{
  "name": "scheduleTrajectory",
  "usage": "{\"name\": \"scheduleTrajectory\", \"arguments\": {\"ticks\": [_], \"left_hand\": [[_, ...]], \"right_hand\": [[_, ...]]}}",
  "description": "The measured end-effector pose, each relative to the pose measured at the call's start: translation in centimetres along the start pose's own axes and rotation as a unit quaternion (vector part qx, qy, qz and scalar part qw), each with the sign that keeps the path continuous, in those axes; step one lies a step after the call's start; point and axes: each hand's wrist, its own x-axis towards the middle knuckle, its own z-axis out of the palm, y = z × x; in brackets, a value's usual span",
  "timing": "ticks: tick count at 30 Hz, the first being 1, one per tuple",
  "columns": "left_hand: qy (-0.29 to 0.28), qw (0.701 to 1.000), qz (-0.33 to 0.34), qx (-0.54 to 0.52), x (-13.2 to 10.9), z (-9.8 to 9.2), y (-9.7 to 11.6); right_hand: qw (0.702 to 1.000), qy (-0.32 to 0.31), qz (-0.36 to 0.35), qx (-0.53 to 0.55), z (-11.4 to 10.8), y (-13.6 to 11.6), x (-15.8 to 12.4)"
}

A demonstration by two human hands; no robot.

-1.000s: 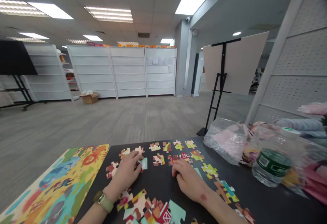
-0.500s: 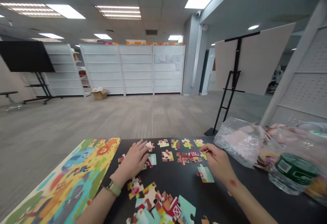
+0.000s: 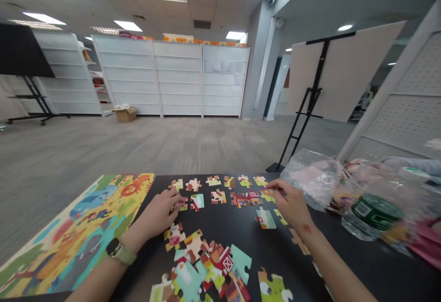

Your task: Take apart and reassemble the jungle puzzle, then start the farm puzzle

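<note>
Jigsaw pieces lie on a black table in a loose row and a heap of overlapping pieces nearer me. My left hand has its fingers closed over a small jigsaw piece at the near end of the row. My right hand reaches over a multicoloured piece, fingertips on it. I cannot tell if that hand grips it. A teal piece with a red mark lies just left of my right palm. A large colourful jungle-animal puzzle picture lies left of my left forearm.
A crumpled clear plastic bag and a water bottle with a green label sit at the table's right end, beside pink fabric. Beyond the table are grey carpet, a black easel and white shelving.
My right hand has moved from the middle of the pieces rightward and forward to the row's right end. My left hand has shifted slightly left. The view has tilted and swung a little.
</note>
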Motion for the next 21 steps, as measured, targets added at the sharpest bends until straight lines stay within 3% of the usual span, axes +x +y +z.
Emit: {"name": "scheduleTrajectory", "arguments": {"ticks": [3,6,9,12,14,17,21], "left_hand": [[0.014,1.0,0.022,-0.005,0.3,-0.2,-1.3],[0.043,0.998,0.048,-0.021,0.2,-0.3,-0.7],[0.02,0.993,0.083,-0.081,-0.4,-0.3,2.3],[-0.075,0.976,0.154,-0.135,-1.2,-0.2,5.8],[-0.121,0.964,0.18,-0.154,-1.6,-0.1,7.5],[-0.142,0.96,0.176,-0.163,-1.8,-0.2,8.3],[-0.138,0.963,0.167,-0.16,-1.7,-0.3,7.8]], "right_hand": [[0.999,0.031,0.032,-0.022,-1.6,0.7,0.7],[0.999,-0.032,0.013,-0.008,-1.5,-0.2,0.4],[0.976,-0.203,-0.067,0.039,0.7,-2.8,-1.3],[0.901,-0.405,-0.134,0.076,2.9,-5.5,-3.4],[0.869,-0.471,-0.138,0.067,3.6,-6.2,-4.2],[0.883,-0.452,-0.122,0.027,3.3,-5.5,-4.1],[0.913,-0.397,-0.093,-0.026,2.2,-3.5,-2.9]]}}
